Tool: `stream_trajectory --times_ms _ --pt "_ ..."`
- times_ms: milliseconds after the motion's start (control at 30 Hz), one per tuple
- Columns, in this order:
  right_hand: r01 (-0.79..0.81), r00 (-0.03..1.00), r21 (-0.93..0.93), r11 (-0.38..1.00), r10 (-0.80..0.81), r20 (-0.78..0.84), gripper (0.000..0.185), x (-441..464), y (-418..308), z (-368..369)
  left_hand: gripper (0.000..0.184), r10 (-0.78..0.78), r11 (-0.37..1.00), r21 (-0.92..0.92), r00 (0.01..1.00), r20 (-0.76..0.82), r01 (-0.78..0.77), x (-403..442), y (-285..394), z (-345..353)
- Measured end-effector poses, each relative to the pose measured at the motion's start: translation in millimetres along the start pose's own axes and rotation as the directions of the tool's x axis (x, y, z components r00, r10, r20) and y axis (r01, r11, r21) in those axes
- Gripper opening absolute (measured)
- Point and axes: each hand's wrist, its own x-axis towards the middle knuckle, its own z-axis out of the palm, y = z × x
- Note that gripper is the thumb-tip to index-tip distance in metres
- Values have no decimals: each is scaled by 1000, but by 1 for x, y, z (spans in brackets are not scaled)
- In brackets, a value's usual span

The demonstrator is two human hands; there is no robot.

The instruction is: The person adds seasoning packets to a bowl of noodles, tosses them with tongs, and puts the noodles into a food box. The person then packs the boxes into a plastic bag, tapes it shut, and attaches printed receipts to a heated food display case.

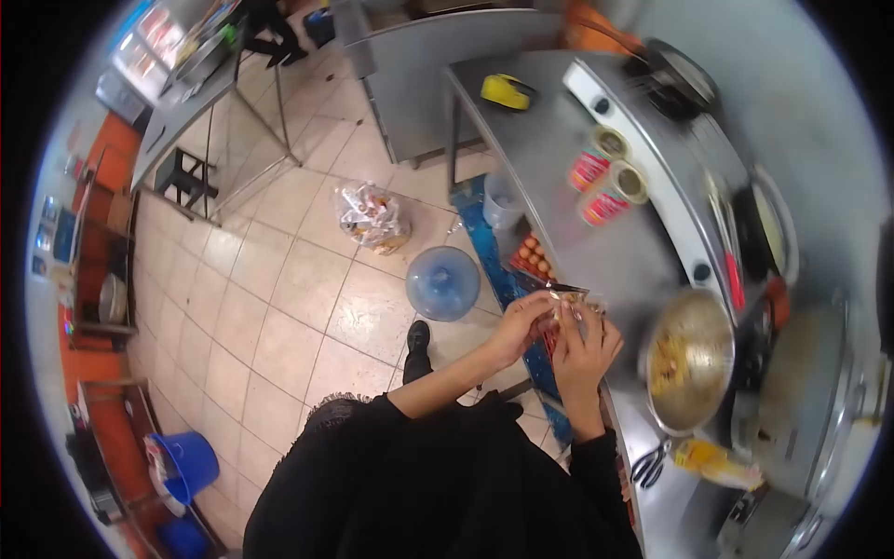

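My left hand (521,324) and my right hand (584,348) meet at the front edge of the steel counter. Between their closed fingers they pinch a small, shiny plastic packet (568,294); its contents are too blurred to name. To the right of my right hand stands a large metal bowl (712,373) with yellowish food inside. Black-handled scissors (649,465) and a yellow packet (717,464) lie on the counter near the bowl. Below my hands, a carton of eggs (533,255) shows partly beneath the counter edge.
Two red-and-white cups (603,207) and a yellow object (507,91) rest on the steel counter (521,140). Red-handled tongs (733,279) and pans (684,74) are by the stove. A blue water jug (443,283) and a plastic bag (371,216) occupy the tiled floor.
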Motion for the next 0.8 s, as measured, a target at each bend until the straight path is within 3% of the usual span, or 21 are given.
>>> stream_trajectory --times_ms 33,100,167,233,300,367,433,600,767,800 --pt "11 997 -58 998 -7 72 29 11 -13 11 16 -64 990 -127 998 -13 61 3 17 -12" --pt "84 987 -62 994 -75 140 29 30 -36 47 18 -19 993 -113 999 -36 15 13 40 -52" --pt "142 943 -26 989 -127 308 29 45 -61 88 18 29 1000 -6 993 -117 -30 24 56 -104" --pt "175 879 87 981 -195 436 30 63 -87 128 15 55 994 -76 969 -240 -75 40 74 -165" --pt "176 798 254 951 -289 529 30 76 -116 162 12 54 980 -133 836 -545 -150 57 84 -235" --pt "158 766 306 939 -312 562 32 67 -127 194 8 112 971 -65 683 -721 -228 69 111 -300" --pt "37 724 331 943 -254 642 33 52 -127 218 9 169 960 13 542 -823 -279 90 117 -384" --pt "31 571 281 959 -248 783 35 4 -90 257 9 446 852 275 343 -827 -446 150 148 -524" --pt "40 467 237 971 -228 854 34 -14 -47 272 11 311 767 119 204 -928 -630 211 165 -591" --pt "20 449 221 975 -206 870 34 -17 -42 273 10 329 773 157 176 -928 -615 220 163 -605"
